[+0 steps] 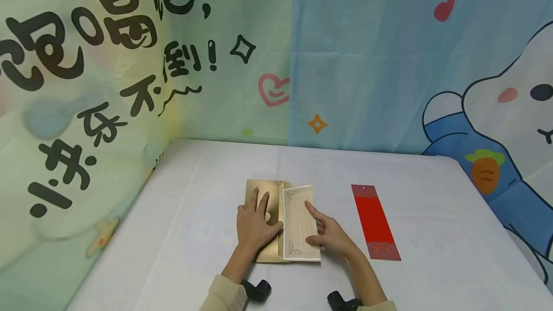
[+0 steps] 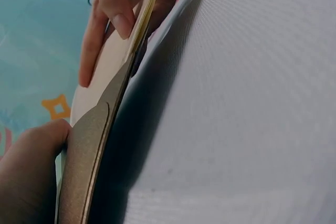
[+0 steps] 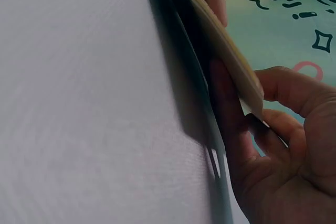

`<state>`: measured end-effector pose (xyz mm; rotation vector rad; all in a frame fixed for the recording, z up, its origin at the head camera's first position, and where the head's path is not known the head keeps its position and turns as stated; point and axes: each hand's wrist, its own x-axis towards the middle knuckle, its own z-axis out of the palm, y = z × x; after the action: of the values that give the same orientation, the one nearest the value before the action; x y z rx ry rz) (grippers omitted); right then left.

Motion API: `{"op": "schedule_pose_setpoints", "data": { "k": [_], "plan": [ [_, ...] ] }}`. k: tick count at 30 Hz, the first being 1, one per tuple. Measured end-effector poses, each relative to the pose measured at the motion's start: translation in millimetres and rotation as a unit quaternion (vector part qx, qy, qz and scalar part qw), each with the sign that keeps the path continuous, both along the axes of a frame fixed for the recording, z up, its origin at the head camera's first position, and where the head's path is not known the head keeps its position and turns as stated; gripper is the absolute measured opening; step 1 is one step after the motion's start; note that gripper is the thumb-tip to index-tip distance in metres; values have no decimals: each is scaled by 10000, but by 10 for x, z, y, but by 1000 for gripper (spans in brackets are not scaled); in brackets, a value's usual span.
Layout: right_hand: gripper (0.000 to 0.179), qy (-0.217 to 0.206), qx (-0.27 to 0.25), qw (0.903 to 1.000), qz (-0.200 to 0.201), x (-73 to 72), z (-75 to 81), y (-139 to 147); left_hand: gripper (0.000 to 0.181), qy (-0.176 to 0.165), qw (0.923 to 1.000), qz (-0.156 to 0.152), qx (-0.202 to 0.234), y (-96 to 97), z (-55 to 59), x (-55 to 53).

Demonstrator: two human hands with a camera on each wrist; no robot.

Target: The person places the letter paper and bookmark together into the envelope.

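A gold envelope (image 1: 264,253) lies on the white table (image 1: 198,196), and my left hand (image 1: 255,222) presses flat on it with straight fingers. A folded cream sheet of lined letter paper (image 1: 300,222) with ornate corners sits half over the envelope's right side. My right hand (image 1: 321,234) holds this sheet at its right edge. In the right wrist view the thumb (image 3: 294,90) lies over the paper's edge (image 3: 226,51) and a finger (image 3: 226,114) under it. The left wrist view shows the envelope (image 2: 86,166) edge-on, beside my left hand (image 2: 26,177).
A long red paper strip (image 1: 375,222) with patterned ends lies to the right of my right hand. Printed cloth backdrops (image 1: 367,61) stand along the table's back and left sides. Bare tabletop stretches to the left and the far side.
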<state>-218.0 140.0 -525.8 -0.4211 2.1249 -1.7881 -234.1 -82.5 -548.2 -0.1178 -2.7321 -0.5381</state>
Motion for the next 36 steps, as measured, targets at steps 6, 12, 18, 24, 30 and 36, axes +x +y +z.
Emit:
{"op": "schedule_pose_setpoints", "data": {
  "k": [6,12,18,24,30,36],
  "plan": [
    [89,278,256,9993,2,-22,8,-41,84,-55,10000,-25,-18,2,10,2],
    [89,549,497,9972,141,-49,9,-134,83,-189,9998,-18,33,3,1,10],
    [90,560,658,9959,265,-49,7,-235,81,-206,9998,-28,53,7,-3,10],
    [90,986,855,9913,182,-50,-21,-307,81,-205,9998,-19,24,-1,1,5],
    [94,910,977,9908,-219,-41,-25,-401,82,-276,9996,27,1,1,6,8],
    [93,794,1341,9863,-540,-20,33,-413,83,-306,9995,18,-3,11,6,10]
  ]
}}
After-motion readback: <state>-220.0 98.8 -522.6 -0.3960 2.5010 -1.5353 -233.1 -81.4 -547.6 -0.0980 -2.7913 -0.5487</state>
